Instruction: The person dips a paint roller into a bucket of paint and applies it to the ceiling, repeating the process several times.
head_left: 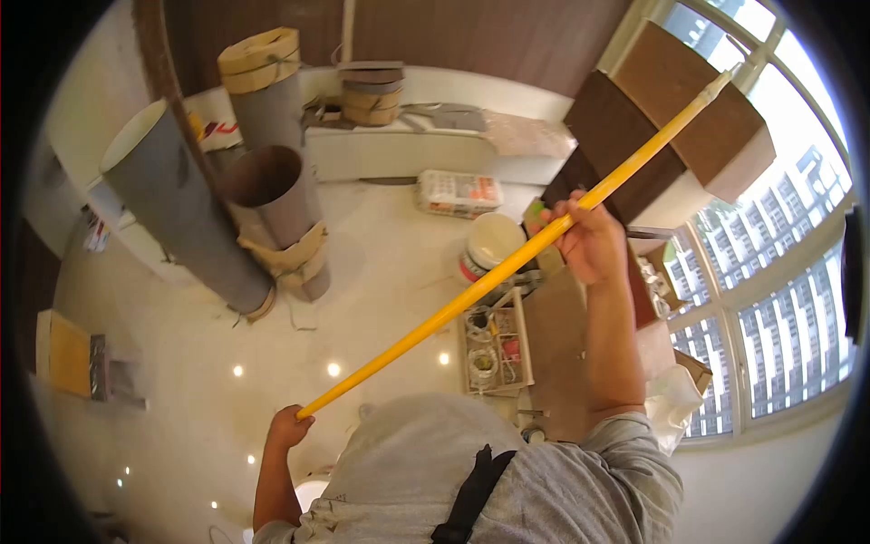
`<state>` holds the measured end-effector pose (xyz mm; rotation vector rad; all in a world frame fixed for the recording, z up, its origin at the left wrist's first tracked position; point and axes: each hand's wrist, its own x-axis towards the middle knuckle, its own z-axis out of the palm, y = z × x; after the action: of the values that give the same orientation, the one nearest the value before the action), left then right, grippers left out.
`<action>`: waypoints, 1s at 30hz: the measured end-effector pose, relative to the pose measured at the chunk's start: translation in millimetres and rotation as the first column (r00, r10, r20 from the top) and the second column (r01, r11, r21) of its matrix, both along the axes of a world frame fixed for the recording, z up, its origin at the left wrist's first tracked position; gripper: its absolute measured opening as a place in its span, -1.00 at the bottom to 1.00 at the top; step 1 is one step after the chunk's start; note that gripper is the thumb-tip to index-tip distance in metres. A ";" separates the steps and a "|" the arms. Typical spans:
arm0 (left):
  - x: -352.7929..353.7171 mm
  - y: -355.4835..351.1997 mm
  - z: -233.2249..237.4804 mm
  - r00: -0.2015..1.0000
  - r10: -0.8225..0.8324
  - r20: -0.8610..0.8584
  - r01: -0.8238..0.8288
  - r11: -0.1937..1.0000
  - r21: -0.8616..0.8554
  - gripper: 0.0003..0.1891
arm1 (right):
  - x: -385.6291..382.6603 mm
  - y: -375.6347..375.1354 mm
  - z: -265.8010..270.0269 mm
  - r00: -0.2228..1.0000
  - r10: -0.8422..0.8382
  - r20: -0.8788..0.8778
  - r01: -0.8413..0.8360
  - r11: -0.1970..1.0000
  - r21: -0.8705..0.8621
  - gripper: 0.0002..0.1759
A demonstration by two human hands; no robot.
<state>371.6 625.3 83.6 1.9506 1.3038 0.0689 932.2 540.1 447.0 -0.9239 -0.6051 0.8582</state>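
Observation:
A long yellow pole (453,308) runs diagonally across the head view, from low at the left to high at the right. My left hand (289,427) is closed round its lower end. Farther up, my right hand (591,243) grips the shaft, palm toward me. The pole's upper end is pale and worn, with a thin bent metal piece (745,53) by the window frame; its exact kind is hard to make out. Brown boxes or cabinets (698,109) lie behind the upper part of the pole.
Large grey rolls (195,218) stand at the left. A white bucket (494,240), a printed bag (459,192) and a divided wooden tray (518,331) with small items are on the floor ahead. Tall windows (725,308) line the right side. A long white box (399,156) lies at the back.

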 end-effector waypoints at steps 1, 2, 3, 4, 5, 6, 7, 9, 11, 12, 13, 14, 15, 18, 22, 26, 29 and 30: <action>-22.9 -1.1 25.3 0.994 0.072 -0.077 -0.074 0.997 -0.029 -0.73 | -14.3 16.3 -24.3 0.997 0.044 -0.068 -0.044 0.999 0.009 -0.81; -43.3 -2.0 45.7 0.978 0.139 -0.155 -0.148 0.988 -0.049 -0.72 | -26.6 33.3 -46.3 0.988 0.084 -0.126 -0.086 0.996 -0.012 -0.83; -64.6 -3.1 56.4 0.962 0.162 -0.219 -0.169 0.986 -0.013 -0.70 | -38.3 50.5 -68.8 0.977 0.110 -0.184 -0.117 0.993 -0.026 -0.85; -87.5 -3.7 62.7 0.943 0.182 -0.280 -0.183 0.983 0.024 -0.67 | -49.0 67.4 -92.5 0.962 0.131 -0.239 -0.145 0.989 -0.039 -0.86; -109.3 -4.2 68.5 0.920 0.199 -0.338 -0.190 0.980 0.061 -0.64 | -59.2 84.2 -115.7 0.945 0.147 -0.292 -0.169 0.984 -0.049 -0.87; -130.7 -5.8 73.1 0.896 0.223 -0.385 -0.202 0.975 0.094 -0.62 | -69.0 101.2 -138.4 0.925 0.146 -0.351 -0.192 0.976 -0.101 -0.89; -153.4 -10.3 76.2 0.870 0.241 -0.430 -0.207 0.970 0.125 -0.60 | -78.9 116.8 -161.6 0.902 0.136 -0.409 -0.214 0.965 -0.153 -0.90; -194.7 -19.8 84.9 0.817 0.271 -0.510 -0.212 0.962 0.171 -0.58 | -98.3 146.1 -207.5 0.856 0.130 -0.500 -0.270 0.938 -0.217 -0.93; -213.4 -26.0 110.1 0.752 0.315 -0.578 -0.252 0.949 0.189 -0.59 | -115.5 169.4 -250.1 0.814 0.150 -0.561 -0.332 0.913 -0.237 -0.94; -212.9 -28.6 129.0 0.712 0.347 -0.610 -0.290 0.937 0.195 -0.59 | -121.6 178.2 -267.3 0.794 0.162 -0.586 -0.363 0.899 -0.243 -0.94; -215.0 -31.1 143.6 0.700 0.375 -0.608 -0.296 0.927 0.232 -0.60 | -127.0 186.1 -279.6 0.769 0.137 -0.624 -0.381 0.883 -0.276 -0.94; -217.0 -30.1 157.3 0.688 0.404 -0.603 -0.301 0.915 0.270 -0.62 | -131.1 194.8 -289.1 0.743 0.112 -0.660 -0.400 0.864 -0.304 -0.94; -218.0 -27.0 170.3 0.673 0.416 -0.612 -0.264 0.907 0.327 -0.62 | -133.2 202.3 -300.0 0.715 0.086 -0.694 -0.422 0.844 -0.331 -0.93; -208.0 1.6 213.8 0.621 0.460 -0.635 -0.179 0.872 0.456 -0.63 | -132.7 223.2 -335.7 0.647 0.002 -0.762 -0.484 0.773 -0.409 -0.87; -153.4 70.4 295.1 0.544 0.335 -0.769 0.032 0.908 0.417 -0.62 | -106.4 243.3 -341.5 0.625 -0.102 -0.774 -0.552 0.643 -0.530 -0.73; -55.4 159.0 344.5 0.544 0.416 -0.729 0.037 0.856 0.516 -0.60 | -46.5 273.3 -382.2 0.557 -0.160 -0.815 -0.596 0.607 -0.526 -0.69; 46.1 216.8 370.6 0.574 0.400 -0.715 0.141 0.811 0.567 -0.59 | 10.9 303.6 -404.6 0.546 -0.264 -0.795 -0.513 0.645 -0.567 -0.68; 72.6 235.8 374.7 0.602 0.350 -0.717 0.192 0.808 0.556 -0.58 | 33.0 314.8 -420.0 0.547 -0.298 -0.783 -0.474 0.661 -0.582 -0.68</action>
<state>444.2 861.1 458.3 2.5908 2.1738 -0.4906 965.2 854.9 27.0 -1.0516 0.6723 1.5875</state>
